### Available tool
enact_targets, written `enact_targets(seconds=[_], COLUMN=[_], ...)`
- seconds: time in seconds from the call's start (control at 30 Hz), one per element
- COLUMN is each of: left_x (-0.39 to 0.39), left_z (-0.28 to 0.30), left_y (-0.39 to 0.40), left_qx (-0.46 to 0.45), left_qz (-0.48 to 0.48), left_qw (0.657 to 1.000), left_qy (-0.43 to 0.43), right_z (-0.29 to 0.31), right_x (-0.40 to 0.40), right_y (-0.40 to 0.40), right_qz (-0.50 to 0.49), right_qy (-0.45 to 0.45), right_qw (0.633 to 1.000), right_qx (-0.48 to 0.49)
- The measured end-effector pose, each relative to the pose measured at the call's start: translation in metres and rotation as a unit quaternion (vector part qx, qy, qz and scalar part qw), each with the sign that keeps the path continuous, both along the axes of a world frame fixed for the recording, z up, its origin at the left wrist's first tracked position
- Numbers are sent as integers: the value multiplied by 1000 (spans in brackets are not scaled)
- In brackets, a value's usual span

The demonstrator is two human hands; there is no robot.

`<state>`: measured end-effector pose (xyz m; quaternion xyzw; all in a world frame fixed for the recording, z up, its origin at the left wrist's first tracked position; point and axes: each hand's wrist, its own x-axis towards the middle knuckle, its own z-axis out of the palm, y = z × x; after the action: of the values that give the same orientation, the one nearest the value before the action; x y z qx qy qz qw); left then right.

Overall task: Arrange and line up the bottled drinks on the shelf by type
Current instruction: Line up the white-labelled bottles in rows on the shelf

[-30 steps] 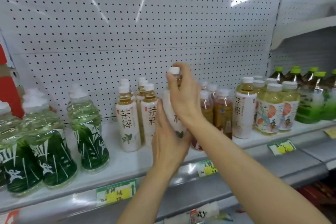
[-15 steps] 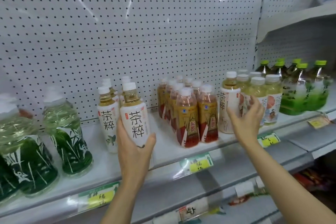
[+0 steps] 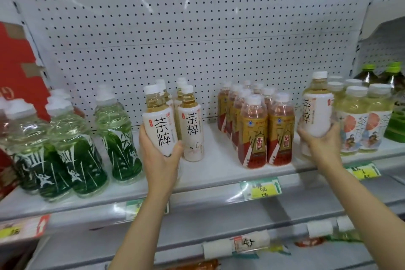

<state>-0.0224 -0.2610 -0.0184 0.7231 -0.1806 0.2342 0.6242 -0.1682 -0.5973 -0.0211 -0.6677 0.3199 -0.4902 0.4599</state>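
The left hand (image 3: 161, 160) is wrapping its fingers around a white tea bottle (image 3: 158, 120) and holding it upright near the front of the shelf (image 3: 219, 173). This bottle is sitting just left of more white tea bottles (image 3: 190, 125) that are standing in a short row going back toward the far wall.

The right hand (image 3: 322, 144) is curling around another white tea bottle (image 3: 316, 112), gripping it low down. That bottle is standing upright on the right side, between the red and gold bottles (image 3: 258, 129) and the pale yellow bottles with orange pictures (image 3: 361, 120). I cannot tell if it is resting on the shelf or lifted a little.

The red and gold bottles are lining up in two rows in the middle. Big green bottles (image 3: 70, 151) are crowding the left end. Dark bottles with green caps (image 3: 392, 79) are peeking in at the far right. Yellow price tags (image 3: 262, 188) are sticking to the near edge of the shelf. A white board with holes (image 3: 197, 28) is standing behind everything.
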Motion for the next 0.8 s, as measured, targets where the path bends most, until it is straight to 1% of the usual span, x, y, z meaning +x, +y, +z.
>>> enact_targets(seconds=[0.07, 0.13, 0.17, 0.23, 0.33, 0.4, 0.5, 0.63, 0.8], left_x=[8, 14, 16, 16, 15, 18, 18, 16, 17], left_z=[-1, -3, -3, -3, -7, -12, -16, -18, -24], left_y=[2, 2, 2, -1, -3, -2, 4, 18, 37], left_qx=[11, 23, 28, 38, 68, 91, 87, 96, 145], left_qz=[6, 11, 12, 16, 18, 20, -13, -51, -37], left_qw=[1000, 1000, 999, 999, 997, 995, 996, 994, 985], left_qy=[-5, -10, -9, -11, -20, -18, 4, 30, 87], right_z=[15, 31, 39, 49, 42, 30, 18, 10, -4], right_x=[-14, -30, -36, -41, -22, 4, 41, 69, 79], right_y=[20, 48, 64, 98, 144, 169, 192, 201, 212], right_qz=[13, 30, 54, 150, 310, 376, 420, 443, 467], right_qy=[-75, -164, -198, -217, -161, -102, -46, -9, 8], right_qw=[997, 986, 979, 964, 935, 918, 904, 895, 884], right_qx=[0, -12, -21, -22, 53, 74, 61, 56, 21])
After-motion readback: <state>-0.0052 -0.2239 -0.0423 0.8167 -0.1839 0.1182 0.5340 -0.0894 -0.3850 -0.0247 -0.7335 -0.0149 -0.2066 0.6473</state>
